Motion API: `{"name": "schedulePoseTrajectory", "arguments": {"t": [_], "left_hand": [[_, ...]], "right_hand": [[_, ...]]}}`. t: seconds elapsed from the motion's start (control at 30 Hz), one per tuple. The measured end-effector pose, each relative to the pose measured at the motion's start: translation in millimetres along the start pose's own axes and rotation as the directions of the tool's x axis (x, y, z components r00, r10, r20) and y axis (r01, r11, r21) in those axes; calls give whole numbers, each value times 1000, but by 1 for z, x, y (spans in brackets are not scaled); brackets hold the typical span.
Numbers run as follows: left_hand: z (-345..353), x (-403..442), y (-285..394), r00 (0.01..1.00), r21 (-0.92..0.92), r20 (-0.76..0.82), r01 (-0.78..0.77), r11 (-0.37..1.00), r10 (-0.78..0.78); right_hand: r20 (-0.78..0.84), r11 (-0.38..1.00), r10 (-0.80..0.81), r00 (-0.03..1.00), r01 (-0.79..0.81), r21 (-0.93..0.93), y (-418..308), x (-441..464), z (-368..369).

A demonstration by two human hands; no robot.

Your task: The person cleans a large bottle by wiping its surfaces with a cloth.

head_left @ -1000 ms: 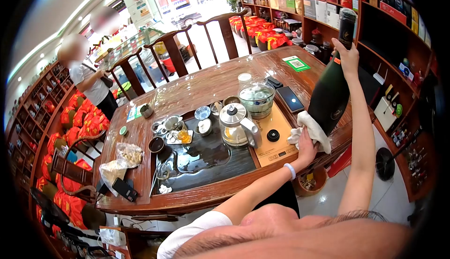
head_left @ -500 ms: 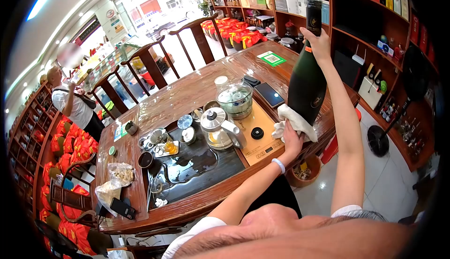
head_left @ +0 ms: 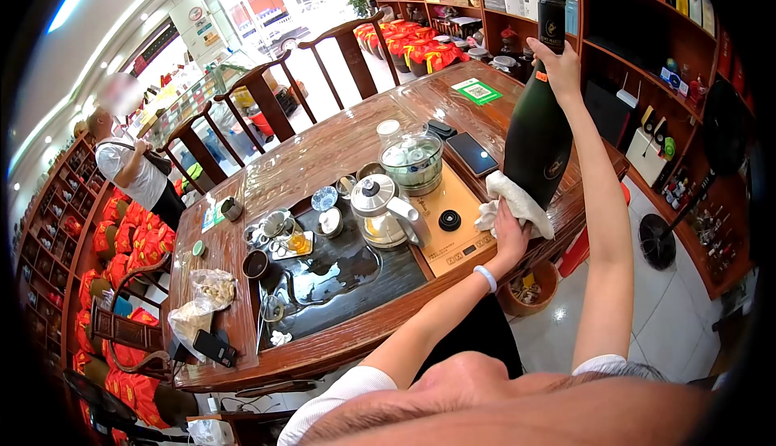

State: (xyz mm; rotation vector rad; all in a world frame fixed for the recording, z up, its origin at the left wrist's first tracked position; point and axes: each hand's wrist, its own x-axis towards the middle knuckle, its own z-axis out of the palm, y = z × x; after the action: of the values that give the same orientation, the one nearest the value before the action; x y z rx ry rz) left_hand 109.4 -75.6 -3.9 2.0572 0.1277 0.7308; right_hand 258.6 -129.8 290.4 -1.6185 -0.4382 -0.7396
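A large dark green bottle [head_left: 537, 151] stands tilted near the right end of the table, its neck in a black wrap. My right hand [head_left: 559, 70] is closed around the neck, above an orange tag. Against the bottle's base lies a white cloth [head_left: 529, 208], pressed there by my left hand [head_left: 511, 233], which wears a pale band at the wrist. Some of the left fingers are hidden in the cloth folds. Left of that hand are a gold-coloured electric hob [head_left: 453, 248] with a black round knob, a glass kettle [head_left: 382, 208] and a glass bowl of cups [head_left: 411, 163].
A wet black tea tray [head_left: 339, 292] with small cups covers the table's front middle. A phone [head_left: 472, 155] lies behind the cloth. Chairs [head_left: 260, 100] line the far side. A waste bin [head_left: 529, 288] and a fan [head_left: 659, 242] stand right. Another person [head_left: 133, 173] stands far left.
The whole view has shifted slightly, moving the table a little right and down. Both hands keep their places on the bottle and cloth. The other person's raised hand is lower.
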Motion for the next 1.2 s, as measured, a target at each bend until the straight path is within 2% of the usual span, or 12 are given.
{"name": "schedulePoseTrajectory", "arguments": {"t": [0.37,1.1,1.2], "left_hand": [[-1,1,0,999,-26,-9,-33,999,33],[-3,-1,3,1000,5,20,18,1000,-19],[-3,0,3,1000,-7,5,-23,1000,23]], "right_hand": [[-2,1000,-5,1000,5,26,-1,-1,0],[8,1000,2,1000,-2,17,0,1,0],[10,1000,-1,1000,1,13,0,1,-1]]}}
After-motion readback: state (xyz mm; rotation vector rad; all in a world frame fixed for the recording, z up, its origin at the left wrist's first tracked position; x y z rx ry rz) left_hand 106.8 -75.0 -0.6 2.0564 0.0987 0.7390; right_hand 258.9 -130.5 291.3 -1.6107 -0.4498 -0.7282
